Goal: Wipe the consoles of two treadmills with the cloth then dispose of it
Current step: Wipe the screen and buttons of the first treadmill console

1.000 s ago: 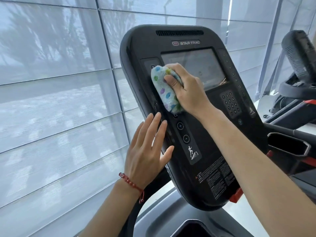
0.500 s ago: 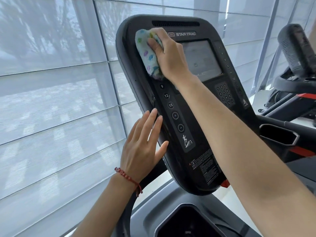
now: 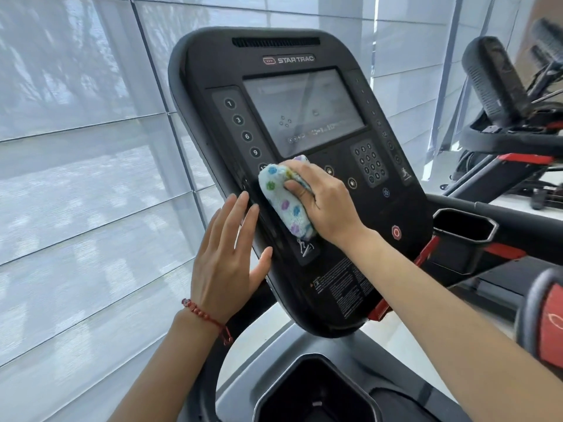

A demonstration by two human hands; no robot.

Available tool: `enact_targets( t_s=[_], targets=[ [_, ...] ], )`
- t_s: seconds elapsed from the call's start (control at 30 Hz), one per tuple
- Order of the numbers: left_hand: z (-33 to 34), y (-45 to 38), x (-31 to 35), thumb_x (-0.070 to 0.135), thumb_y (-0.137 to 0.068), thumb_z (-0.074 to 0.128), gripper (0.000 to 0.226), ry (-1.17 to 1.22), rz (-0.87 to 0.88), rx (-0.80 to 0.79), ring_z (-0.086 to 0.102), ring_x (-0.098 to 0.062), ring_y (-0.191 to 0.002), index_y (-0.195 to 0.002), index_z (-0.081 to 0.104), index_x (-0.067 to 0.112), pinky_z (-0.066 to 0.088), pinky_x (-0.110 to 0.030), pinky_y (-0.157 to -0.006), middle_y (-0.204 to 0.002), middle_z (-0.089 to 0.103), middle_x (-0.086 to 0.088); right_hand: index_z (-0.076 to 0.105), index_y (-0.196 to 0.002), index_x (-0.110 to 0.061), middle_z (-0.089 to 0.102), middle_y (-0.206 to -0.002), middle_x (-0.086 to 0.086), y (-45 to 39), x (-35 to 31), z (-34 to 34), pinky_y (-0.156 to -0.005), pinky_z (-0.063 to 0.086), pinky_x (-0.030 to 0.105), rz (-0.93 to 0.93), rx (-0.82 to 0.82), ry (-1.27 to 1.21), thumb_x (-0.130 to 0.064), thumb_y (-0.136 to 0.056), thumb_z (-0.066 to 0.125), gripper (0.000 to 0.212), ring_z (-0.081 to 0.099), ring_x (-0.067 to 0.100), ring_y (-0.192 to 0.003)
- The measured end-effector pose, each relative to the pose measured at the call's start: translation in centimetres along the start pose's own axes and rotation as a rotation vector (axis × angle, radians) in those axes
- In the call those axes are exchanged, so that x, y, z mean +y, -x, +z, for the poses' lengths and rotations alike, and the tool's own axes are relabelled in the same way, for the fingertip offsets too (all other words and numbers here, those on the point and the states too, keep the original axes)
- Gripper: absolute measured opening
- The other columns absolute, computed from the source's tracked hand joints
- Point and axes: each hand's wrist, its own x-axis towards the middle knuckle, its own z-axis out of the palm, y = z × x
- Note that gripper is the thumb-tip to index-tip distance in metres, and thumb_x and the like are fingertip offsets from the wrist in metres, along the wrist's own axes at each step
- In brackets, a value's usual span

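Note:
A black treadmill console (image 3: pixel 332 278) with a grey screen (image 3: pixel 301 111) fills the middle of the view. My right hand (image 3: pixel 323 202) presses a folded white cloth with coloured dots (image 3: pixel 285 202) against the lower left of the console, below the screen and over the column of round buttons. My left hand (image 3: pixel 227 263) lies flat with fingers spread on the console's left edge, just left of the cloth, holding nothing. A second treadmill's console (image 3: pixel 493 80) stands at the far right, seen from behind.
A window wall with pale translucent blinds (image 3: pixel 85 193) runs along the left and behind. A black cup holder (image 3: pixel 466 226) sits right of the console, another recess (image 3: pixel 313 391) below it. A red-and-black grip (image 3: pixel 548 324) juts in at the right edge.
My right hand has swept the cloth from the console's top left corner down to the lower left, below the screen. The left hand stays on the left edge.

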Motion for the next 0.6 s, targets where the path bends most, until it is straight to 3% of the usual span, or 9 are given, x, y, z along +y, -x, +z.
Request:
enact_targets(
  t_s=[0.13,0.23,0.33,0.5,0.6],
  targets=[
    [0.1,-0.5,0.4,0.024,-0.091,0.051,0.047,0.012,0.018,-0.007,0.034,-0.034,-0.132,-0.129,0.048,-0.004,0.039,-0.05,-0.101,-0.138,0.041,-0.021,0.058,-0.12,-0.012,0.066,-0.111,0.013,-1.2,3.4,-1.1,-0.079,0.053,0.039,0.112,0.081,0.033,-0.043,-0.091,0.039,0.047,0.063,0.032,-0.097],
    [0.3,-0.6,0.6,0.022,-0.09,0.051,0.046,0.036,0.012,-0.016,0.034,-0.034,-0.133,-0.128,0.05,-0.005,0.04,-0.05,-0.1,-0.138,0.042,-0.021,0.056,-0.118,-0.011,0.067,-0.104,0.014,-2.2,7.1,-2.9,-0.073,0.043,0.03,0.301,0.143,0.084,-0.037,-0.096,0.042,0.037,0.062,0.033,-0.094],
    [0.4,-0.6,0.6,0.022,-0.091,0.05,0.046,0.04,0.009,-0.02,0.033,-0.033,-0.133,-0.128,0.049,-0.004,0.041,-0.049,-0.1,-0.139,0.041,-0.02,0.055,-0.118,-0.012,0.066,-0.104,0.015,-2.6,8.3,-3.6,-0.071,0.039,0.028,0.356,0.143,0.126,-0.033,-0.097,0.042,0.033,0.061,0.033,-0.095],
    [0.3,-0.5,0.6,0.024,-0.093,0.048,0.046,0.037,0.02,-0.03,0.032,-0.033,-0.134,-0.129,0.048,-0.004,0.041,-0.047,-0.1,-0.139,0.04,-0.021,0.056,-0.12,-0.011,0.065,-0.11,0.016,-0.2,4.3,-2.7,-0.081,0.049,0.037,0.165,0.03,0.129,-0.04,-0.094,0.04,0.042,0.062,0.034,-0.099],
    [0.2,-0.4,0.4,0.026,-0.094,0.047,0.047,0.031,0.023,-0.045,0.031,-0.032,-0.135,-0.131,0.046,-0.003,0.041,-0.047,-0.1,-0.141,0.038,-0.02,0.055,-0.121,-0.016,0.066,-0.106,0.015,3.5,1.0,-1.5,-0.072,0.056,0.046,0.013,-0.035,0.084,-0.045,-0.092,0.038,0.044,0.065,0.033,-0.089]
  ],
)
